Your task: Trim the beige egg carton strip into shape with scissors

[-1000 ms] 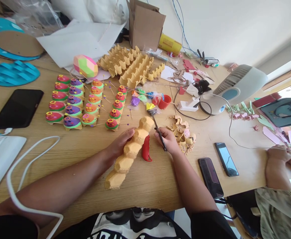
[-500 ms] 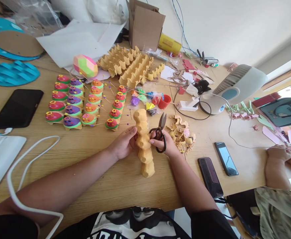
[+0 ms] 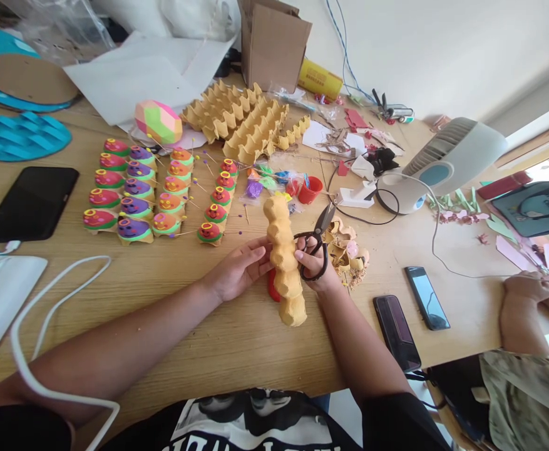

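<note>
A yellow egg-carton strip (image 3: 283, 257) with a row of bumps stands slightly tilted above the table. My right hand (image 3: 320, 275) pinches its right side between thumb and fingers and also carries black-handled scissors (image 3: 318, 241), blades pointing up and away. My left hand (image 3: 239, 269) is at the strip's left side, thumb and fingers apart. Its fingertips reach the strip's edge, partly hidden, and do not seem to grip it. Behind the strip's lower half, a red object (image 3: 273, 288) shows in part. Carton scraps (image 3: 347, 250) lie right of the scissors.
Painted carton caterpillars (image 3: 136, 188) stand in rows at left. Uncut egg trays (image 3: 255, 128) lie behind, near a red cup (image 3: 310, 190) and bagged clay (image 3: 254, 188). A fan (image 3: 457, 150) and two phones (image 3: 427, 297) are at right, beside another person's hands (image 3: 530, 288).
The strip and scissors have moved a little right, and the strip leans more. My left thumb has come away from the strip. The red object has come into view behind it.
</note>
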The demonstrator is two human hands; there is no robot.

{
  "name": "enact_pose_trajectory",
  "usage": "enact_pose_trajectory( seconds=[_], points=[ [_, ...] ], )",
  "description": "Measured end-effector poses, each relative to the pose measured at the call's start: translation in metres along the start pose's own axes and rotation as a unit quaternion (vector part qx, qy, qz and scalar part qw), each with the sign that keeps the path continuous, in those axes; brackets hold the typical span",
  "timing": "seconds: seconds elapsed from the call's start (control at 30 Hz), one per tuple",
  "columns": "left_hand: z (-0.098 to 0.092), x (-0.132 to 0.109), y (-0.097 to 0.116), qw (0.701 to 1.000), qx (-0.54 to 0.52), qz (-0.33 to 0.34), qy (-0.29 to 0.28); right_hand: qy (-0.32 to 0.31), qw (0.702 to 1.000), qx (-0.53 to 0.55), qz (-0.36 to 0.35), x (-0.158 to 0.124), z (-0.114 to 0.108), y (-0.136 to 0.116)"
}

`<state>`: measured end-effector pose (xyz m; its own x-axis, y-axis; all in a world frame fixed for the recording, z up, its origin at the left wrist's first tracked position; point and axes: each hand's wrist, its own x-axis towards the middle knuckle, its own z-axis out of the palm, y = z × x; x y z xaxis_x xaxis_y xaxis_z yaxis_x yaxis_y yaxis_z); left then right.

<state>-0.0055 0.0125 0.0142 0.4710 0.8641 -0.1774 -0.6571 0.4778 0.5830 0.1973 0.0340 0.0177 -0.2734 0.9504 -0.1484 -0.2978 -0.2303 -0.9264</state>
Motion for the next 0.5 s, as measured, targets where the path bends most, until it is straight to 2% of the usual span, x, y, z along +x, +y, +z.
enact_pose_trajectory(
  seconds=[0.17,0.33,0.5],
  points=[
    [-0.001,-0.002,-0.004,0.998,0.009,-0.042,-0.05,0.029,0.998,0.051,-0.035,-0.001,0.004,-0.01],
    [-0.002,-0.005,-0.003,0.99,0.003,-0.079,-0.12,0.051,0.996,0.031,-0.061,0.0,-0.001,-0.015],
    [-0.005,-0.007,0.0,0.986,-0.037,-0.092,-0.135,0.066,0.995,0.046,-0.064,0.002,-0.003,-0.013]
  ],
)
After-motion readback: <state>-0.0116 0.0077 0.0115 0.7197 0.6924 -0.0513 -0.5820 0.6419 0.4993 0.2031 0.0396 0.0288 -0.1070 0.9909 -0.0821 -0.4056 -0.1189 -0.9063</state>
